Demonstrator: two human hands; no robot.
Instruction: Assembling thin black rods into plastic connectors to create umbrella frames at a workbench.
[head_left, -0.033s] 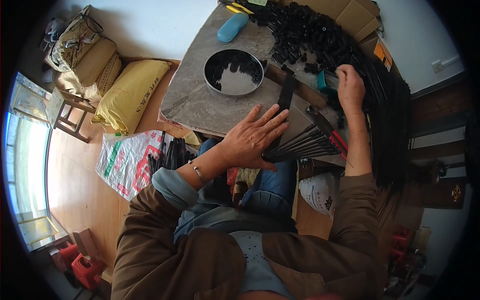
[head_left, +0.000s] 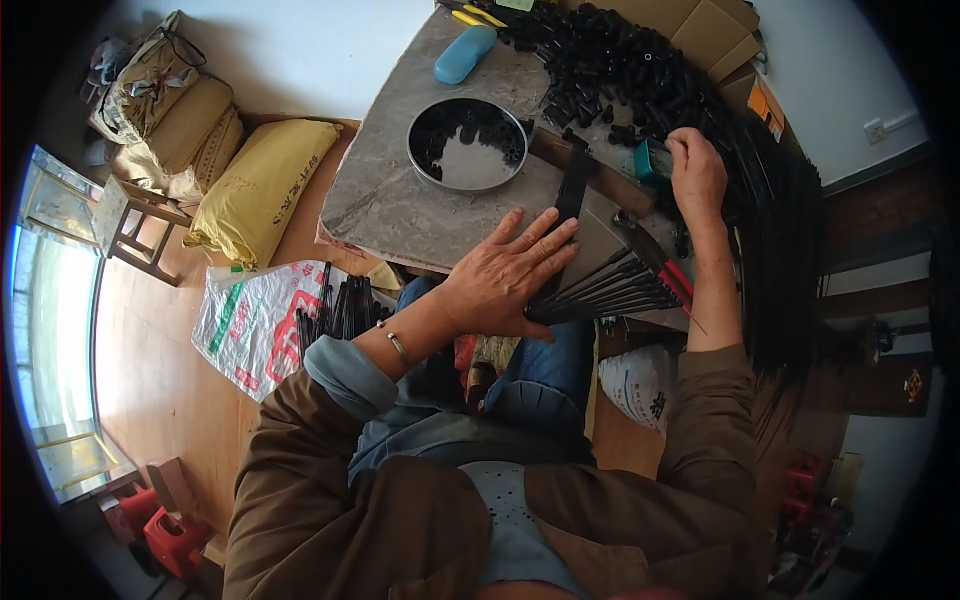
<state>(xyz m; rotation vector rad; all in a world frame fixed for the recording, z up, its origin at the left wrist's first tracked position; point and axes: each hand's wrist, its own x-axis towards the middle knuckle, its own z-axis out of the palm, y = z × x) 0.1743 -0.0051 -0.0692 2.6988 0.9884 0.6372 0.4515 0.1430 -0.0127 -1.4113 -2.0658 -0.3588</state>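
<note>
My left hand lies flat, fingers stretched, at the table's near edge. Its palm rests over the near ends of several thin black rods, which fan out to the right. A flat black bar runs away from under its fingertips. Just right of a small green container, my right hand is raised with thumb and fingers pinched together; whatever they hold is too small or hidden to make out. Below that hand lies a red-handled tool, touching or close to the rods' far ends.
A round metal pan holds small black pieces. Black tubular parts are heaped at the back, near a blue case. Long black rods hang along the right edge. Yellow sack and more rods lie left.
My right hand has shifted very slightly left, toward the green container. The left hand and the rods under it stay put.
</note>
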